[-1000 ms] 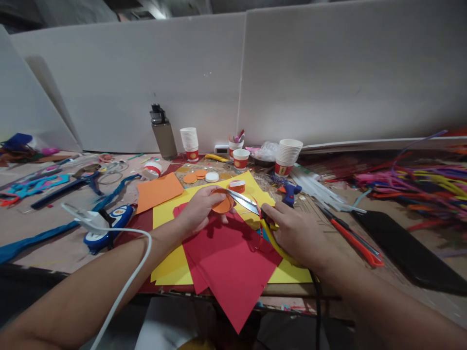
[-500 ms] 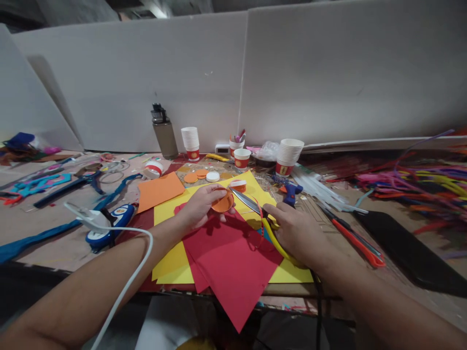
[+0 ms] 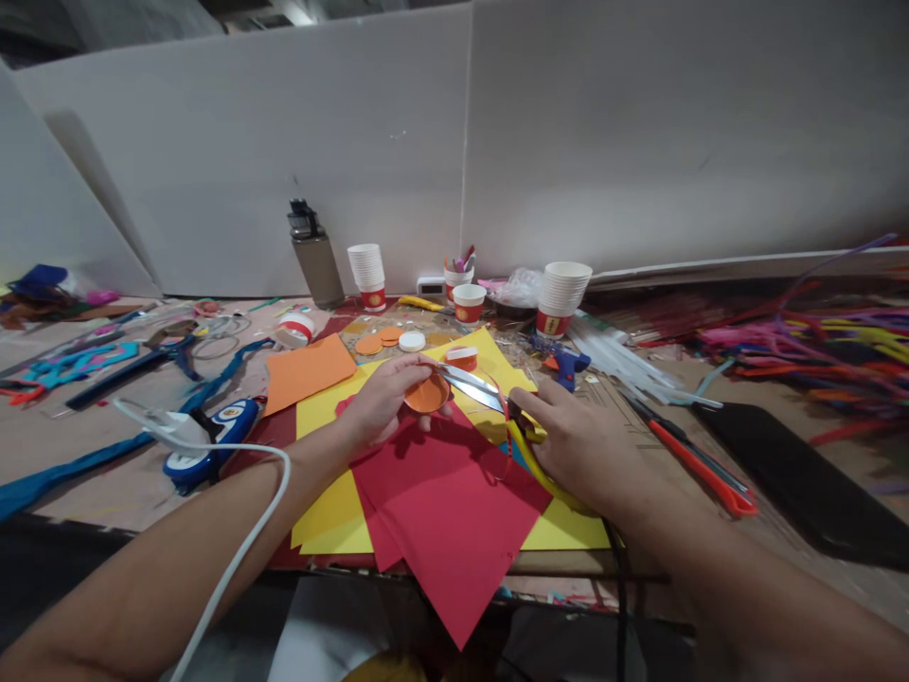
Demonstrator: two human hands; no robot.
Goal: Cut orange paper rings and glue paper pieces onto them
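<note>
My left hand (image 3: 387, 403) is closed on a small round orange piece (image 3: 427, 390), which looks like a shallow cup bottom with a raised rim. In my right hand (image 3: 568, 436) are yellow-handled scissors (image 3: 529, 453). Their blades (image 3: 479, 386) stand a little apart and reach to the right edge of the orange piece. A thin red strip (image 3: 507, 455) curls down beside the blades. Under both hands lie red paper sheets (image 3: 461, 530) on yellow paper (image 3: 330, 474). Just behind the blades sits another small orange-and-white round piece (image 3: 463, 357).
Orange discs (image 3: 369, 344), a white disc (image 3: 412, 340) and orange paper (image 3: 309, 372) lie behind my left hand. Paper cup stacks (image 3: 563, 294), a bottle (image 3: 316, 260) and a blue glue gun (image 3: 568, 367) stand or lie further back. A red-handled tool (image 3: 703, 474) is at right. A white cable (image 3: 248, 540) crosses my left forearm.
The scissor blades have parted slightly at the rim of the orange piece, which has tilted a little in my left hand. The whole view has shifted slightly.
</note>
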